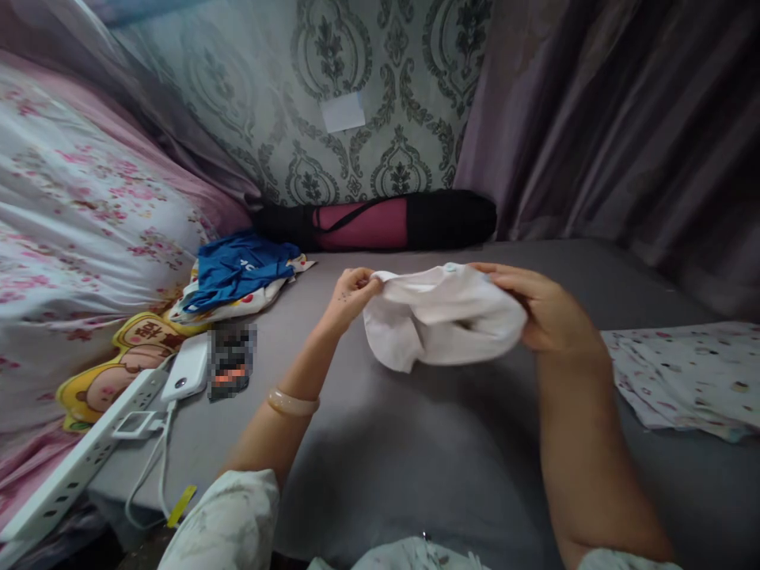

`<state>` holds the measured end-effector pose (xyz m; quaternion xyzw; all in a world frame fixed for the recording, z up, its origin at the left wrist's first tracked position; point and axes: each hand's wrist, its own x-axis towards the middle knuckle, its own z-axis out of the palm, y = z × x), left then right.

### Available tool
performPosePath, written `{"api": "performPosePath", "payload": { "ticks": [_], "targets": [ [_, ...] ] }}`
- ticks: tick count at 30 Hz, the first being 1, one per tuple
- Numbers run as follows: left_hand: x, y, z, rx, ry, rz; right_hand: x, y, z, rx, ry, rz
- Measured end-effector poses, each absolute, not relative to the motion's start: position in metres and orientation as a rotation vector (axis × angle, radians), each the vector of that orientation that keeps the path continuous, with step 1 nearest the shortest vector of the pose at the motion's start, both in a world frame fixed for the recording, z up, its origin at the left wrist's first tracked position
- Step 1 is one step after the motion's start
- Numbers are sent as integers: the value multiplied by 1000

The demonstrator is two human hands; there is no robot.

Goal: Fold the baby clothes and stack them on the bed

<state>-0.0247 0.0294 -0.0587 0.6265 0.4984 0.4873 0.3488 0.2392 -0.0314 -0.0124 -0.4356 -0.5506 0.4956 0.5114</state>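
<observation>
A small white cloth garment [457,317], partly folded with rounded edges and a pale blue dot on its upper edge, hangs in the air between my hands above the grey sheet. My left hand [356,291] pinches its upper left corner between thumb and fingers. At the other end, my right hand [531,305] grips the right side, with its fingers partly hidden behind the cloth. Its exact kind of garment I cannot make out.
A grey-sheeted bed [380,467] lies below. To the left are a blue garment [243,269], a white power bank [185,368], a power strip [89,451] with cables and a yellow cartoon cushion [112,368]. Printed white cloth [689,376] lies right; a long black-and-maroon bag [374,222] lies behind.
</observation>
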Motion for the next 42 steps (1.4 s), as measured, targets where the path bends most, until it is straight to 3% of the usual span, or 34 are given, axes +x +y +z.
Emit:
{"api": "performPosePath", "payload": {
  "ticks": [5, 16, 22, 30, 36, 42],
  "targets": [
    [-23, 23, -67, 1511, 1011, 1052, 256, -35, -9, -1229, -1273, 1099],
    [-18, 19, -80, 1377, 993, 983, 283, -18, -32, -1513, -1553, 746],
    [-22, 10, -72, 1450, 890, 930, 298, -11, -46, -1466, -1524, 734],
    [-29, 7, -74, 1530, 936, 1057, 291, -26, -28, -1463, -1525, 803],
    [-46, -4, -49, 1727, 1121, 1143, 278, -35, -3, -1394, -1644, 876],
    [-61, -16, -8, 1720, 994, 1282, 263, -36, 24, -1287, -1717, 873]
  ]
}}
